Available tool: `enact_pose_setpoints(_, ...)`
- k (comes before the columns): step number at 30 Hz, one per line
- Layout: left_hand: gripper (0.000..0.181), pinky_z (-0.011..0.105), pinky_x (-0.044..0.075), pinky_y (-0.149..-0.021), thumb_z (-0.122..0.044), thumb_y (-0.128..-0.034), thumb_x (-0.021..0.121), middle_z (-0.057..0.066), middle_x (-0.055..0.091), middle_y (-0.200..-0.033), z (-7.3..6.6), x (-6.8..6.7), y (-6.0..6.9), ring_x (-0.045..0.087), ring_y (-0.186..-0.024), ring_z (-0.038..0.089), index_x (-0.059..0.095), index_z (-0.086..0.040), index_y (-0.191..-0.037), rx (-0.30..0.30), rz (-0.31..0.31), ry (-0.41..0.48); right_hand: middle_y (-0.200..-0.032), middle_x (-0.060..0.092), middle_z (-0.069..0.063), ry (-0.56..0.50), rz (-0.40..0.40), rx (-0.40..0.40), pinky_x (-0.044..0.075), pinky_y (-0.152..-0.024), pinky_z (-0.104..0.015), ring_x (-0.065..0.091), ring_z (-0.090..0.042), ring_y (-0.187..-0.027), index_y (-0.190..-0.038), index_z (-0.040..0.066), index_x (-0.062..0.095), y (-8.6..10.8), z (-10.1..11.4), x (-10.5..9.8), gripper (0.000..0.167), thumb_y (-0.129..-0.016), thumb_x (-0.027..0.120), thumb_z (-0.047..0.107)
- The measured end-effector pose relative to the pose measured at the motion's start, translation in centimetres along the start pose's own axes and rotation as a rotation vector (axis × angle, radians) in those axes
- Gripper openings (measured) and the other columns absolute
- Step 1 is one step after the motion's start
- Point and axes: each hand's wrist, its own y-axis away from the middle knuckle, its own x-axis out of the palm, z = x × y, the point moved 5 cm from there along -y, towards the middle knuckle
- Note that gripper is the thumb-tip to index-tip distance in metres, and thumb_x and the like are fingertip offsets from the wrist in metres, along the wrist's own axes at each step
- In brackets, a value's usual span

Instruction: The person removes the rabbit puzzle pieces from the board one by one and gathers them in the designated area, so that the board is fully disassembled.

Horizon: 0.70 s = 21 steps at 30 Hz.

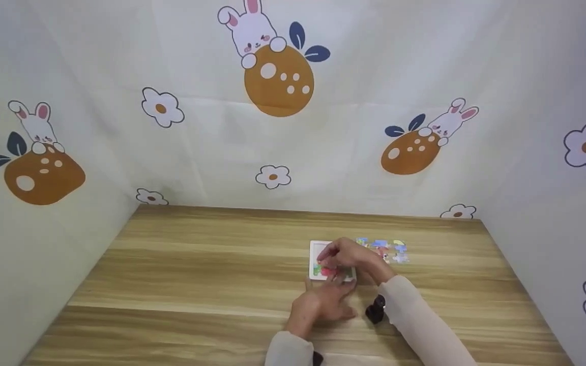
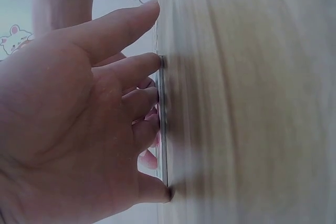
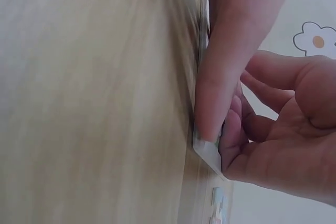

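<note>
A small white-framed puzzle tray (image 1: 312, 262) lies on the table with red and green pieces (image 1: 328, 272) in its lower part. My left hand (image 1: 323, 302) is at its near edge, fingers spread and fairly straight; in the left wrist view several fingertips (image 2: 156, 61) touch the edge of the tray. My right hand (image 1: 351, 254) is over the tray from the right. Its fingers are curled, with the tips low inside the frame; whether they pinch a piece is hidden. In the right wrist view, a left-hand finger (image 3: 220, 93) crosses in front of the right hand (image 3: 294, 124).
Loose jigsaw pieces (image 1: 400, 251), blue and pink, lie just right of the tray, partly behind the right hand. A dark object (image 1: 375, 310) is beside the right sleeve. Cloth walls (image 1: 211, 147) with printed rabbits and flowers enclose the wooden table (image 1: 196, 264).
</note>
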Motion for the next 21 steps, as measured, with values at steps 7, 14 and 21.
enact_pose_setpoints(7,0.071,0.078,0.006,-0.115,-0.044,-0.0934,0.065,-0.003,0.019,-0.169,0.1,0.0,0.0,0.013,-0.158,0.020,0.035,-0.030,-0.156,-0.020,0.023,0.049,-0.081,0.067,-0.003,0.011,-0.016,0.019,0.049,-0.062,-0.021,0.058,-0.011,-0.072,-0.098,-0.001,0.074,-0.4,0.3,0.2,0.012,-0.089,0.067,-0.003)
enact_pose_setpoints(14,0.071,0.077,0.008,-0.116,-0.043,-0.0931,0.065,-0.004,0.020,-0.169,0.0,-0.1,0.1,0.014,-0.158,0.018,0.036,-0.032,-0.156,-0.026,0.022,0.033,-0.076,0.067,-0.003,-0.056,-0.031,-0.019,0.050,-0.058,-0.021,0.060,-0.010,-0.065,-0.093,-0.005,0.070,-0.4,0.4,0.2,0.006,-0.087,0.069,-0.004)
enact_pose_setpoints(21,0.070,0.074,0.010,-0.118,-0.046,-0.0928,0.065,-0.001,0.021,-0.169,0.1,-0.2,0.1,0.015,-0.157,0.017,0.038,-0.031,-0.155,-0.039,0.016,0.024,-0.085,0.066,-0.003,-0.149,-0.164,0.061,0.048,-0.070,-0.022,0.060,-0.012,-0.079,-0.097,0.000,0.070,-0.4,-0.6,-1.9,0.008,-0.090,0.067,-0.002)
